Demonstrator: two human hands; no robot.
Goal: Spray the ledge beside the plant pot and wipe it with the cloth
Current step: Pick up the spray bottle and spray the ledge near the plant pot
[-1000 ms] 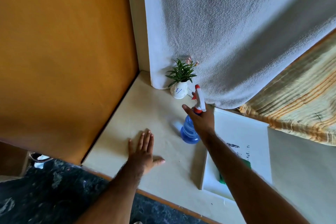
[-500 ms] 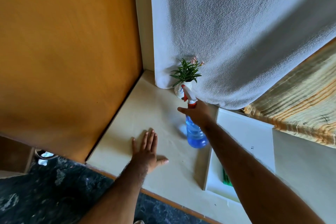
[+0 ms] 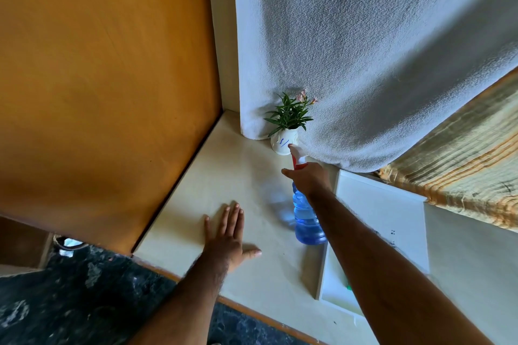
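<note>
The spray bottle (image 3: pixel 306 218) in your right hand (image 3: pixel 309 182) was clear blue with a red and white trigger head, tilted so its nozzle pointed at the small white plant pot (image 3: pixel 283 143) just beyond your fingers. The cream ledge (image 3: pixel 229 176) lay bare between your hands. A white towel (image 3: pixel 364 64) hung behind the pot, touching it, and a white tray (image 3: pixel 384 213) sat right of your right forearm, a bit of green showing in it. Your right hand was wrapped around the bottle's neck; your left hand (image 3: pixel 228 238) lay flat on the ledge, fingers spread, holding nothing.
</note>
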